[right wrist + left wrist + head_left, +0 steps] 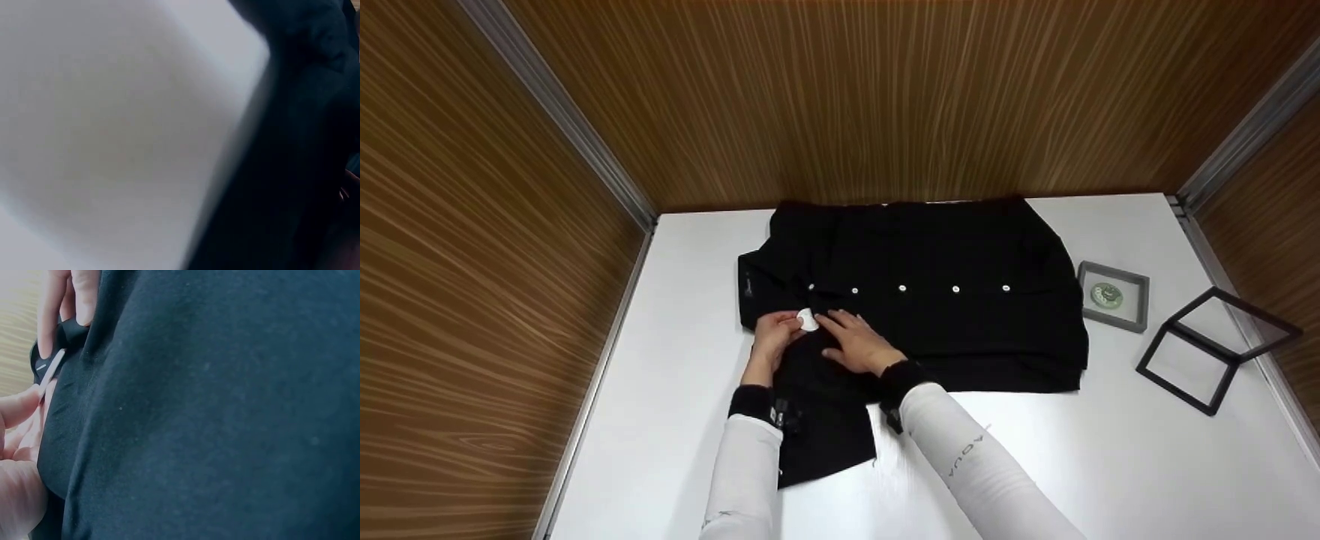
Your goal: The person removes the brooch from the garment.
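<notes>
A black button-up shirt point(945, 322) lies spread out, with a row of white buttons point(902, 288) across it. Near the collar end, my left hand point(771, 337) pinches a flat white disc point(808, 320) between thumb and fingers. In the left wrist view the disc point(52, 374) appears edge-on, its tip against the dark cloth beside a short white mark point(40, 367). My right hand point(856, 341) rests on the shirt just right of the disc, fingers extended. Mostly black cloth point(270, 185) and blurred white fill the right wrist view, with a bit of hand at the right edge.
On the white table point(675, 322), a grey frame point(1144, 300) with a green round piece point(1107, 295) stands right of the shirt. Nearer the right edge is a black hinged frame point(1155, 349), opened out. Wood-grain panels point(885, 105) enclose the back and sides.
</notes>
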The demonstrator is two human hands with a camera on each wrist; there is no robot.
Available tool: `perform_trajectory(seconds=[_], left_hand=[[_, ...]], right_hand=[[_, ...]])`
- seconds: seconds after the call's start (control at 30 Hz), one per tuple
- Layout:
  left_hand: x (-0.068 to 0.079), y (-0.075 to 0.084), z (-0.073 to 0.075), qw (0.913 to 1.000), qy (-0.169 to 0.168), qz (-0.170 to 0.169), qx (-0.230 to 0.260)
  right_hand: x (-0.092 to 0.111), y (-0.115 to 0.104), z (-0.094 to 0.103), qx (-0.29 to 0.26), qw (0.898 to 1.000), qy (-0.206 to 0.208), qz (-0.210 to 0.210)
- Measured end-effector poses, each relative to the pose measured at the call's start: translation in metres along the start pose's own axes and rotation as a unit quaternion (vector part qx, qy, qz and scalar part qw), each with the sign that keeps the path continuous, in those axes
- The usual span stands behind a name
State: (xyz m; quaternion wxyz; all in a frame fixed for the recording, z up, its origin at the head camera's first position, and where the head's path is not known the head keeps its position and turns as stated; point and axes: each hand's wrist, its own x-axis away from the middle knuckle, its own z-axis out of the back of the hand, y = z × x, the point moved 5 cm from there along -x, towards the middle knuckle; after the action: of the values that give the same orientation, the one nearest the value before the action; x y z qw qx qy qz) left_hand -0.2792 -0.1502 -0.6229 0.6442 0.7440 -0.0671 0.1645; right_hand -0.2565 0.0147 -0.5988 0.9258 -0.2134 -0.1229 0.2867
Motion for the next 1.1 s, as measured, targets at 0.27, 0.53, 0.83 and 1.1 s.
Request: perform_trajectory(seconds=[0.27, 0.53, 0.83, 1.1], left_hand=[[-0.002, -0.005, 0.003, 0.9996, 0.026, -0.006, 0.006], [-0.004, -0.001, 0.005, 0.9990, 0.036, -0.019, 0.017], [0.002, 0.001, -0.001, 0.9973, 0.036, -0.051, -0.038], [0.005, 0.003, -0.007, 0.9913, 0.031, -0.074, -0.104]], right_hand=[[0.008, 0.006, 0.008, 0.038, 0.998, -0.021, -0.042], [0.016, 0.016, 0.015, 0.084, 0.994, -0.033, -0.065], [0.020, 0.022, 0.015, 0.052, 0.997, -0.032, -0.053], [0.023, 0.024, 0.014, 0.049, 0.997, -0.027, -0.047]])
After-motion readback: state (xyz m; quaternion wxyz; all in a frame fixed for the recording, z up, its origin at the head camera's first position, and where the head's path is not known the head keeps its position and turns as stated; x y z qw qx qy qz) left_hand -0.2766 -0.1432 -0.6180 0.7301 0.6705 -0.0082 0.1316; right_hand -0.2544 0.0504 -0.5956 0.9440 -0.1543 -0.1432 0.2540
